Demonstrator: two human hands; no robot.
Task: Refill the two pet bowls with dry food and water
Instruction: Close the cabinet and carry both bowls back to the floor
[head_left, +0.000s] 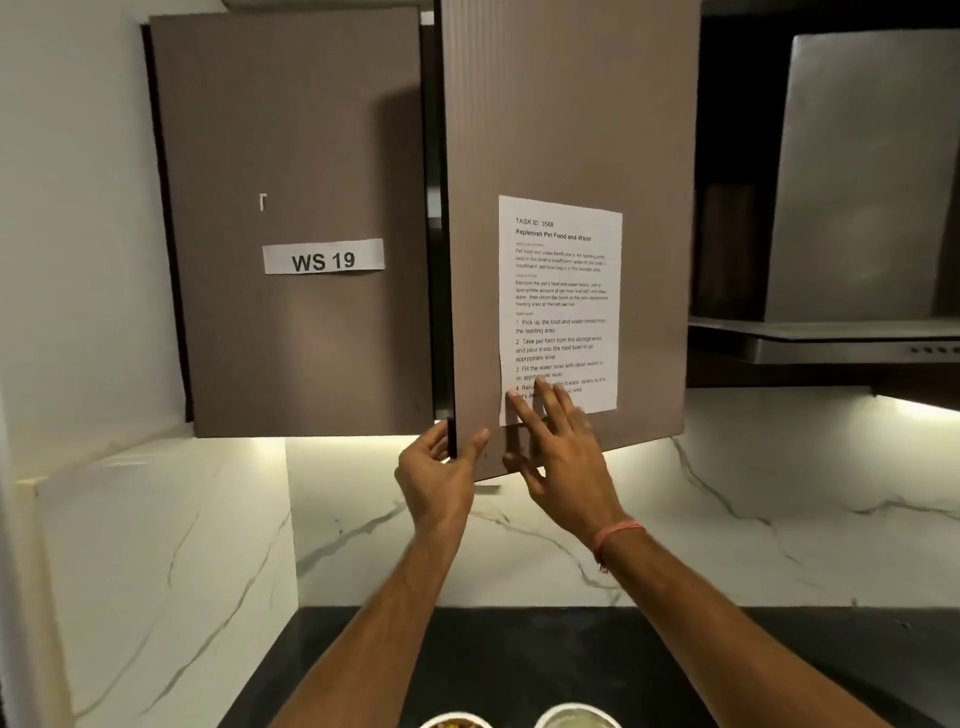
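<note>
1. Bowls: two pale pet bowls sit at the near edge of the dark bench (322, 670), only their far rims in view; the left bowl (456, 721) shows brown dry food, the right bowl (577, 714) looks pale inside.
2. Left hand (436, 475) pinches the lower left edge of the open cabinet door (566, 114), thumb on the front, fingers curled behind.
3. Right hand (558, 452), fingers spread and straight, lies flat against the door's front, fingertips over the bottom of a taped task sheet (561, 296).
4. Left cabinet door (291, 156) is closed and carries a "WS 19" label (323, 257).
5. Steel range hood (857, 208) hangs at far right.
</note>
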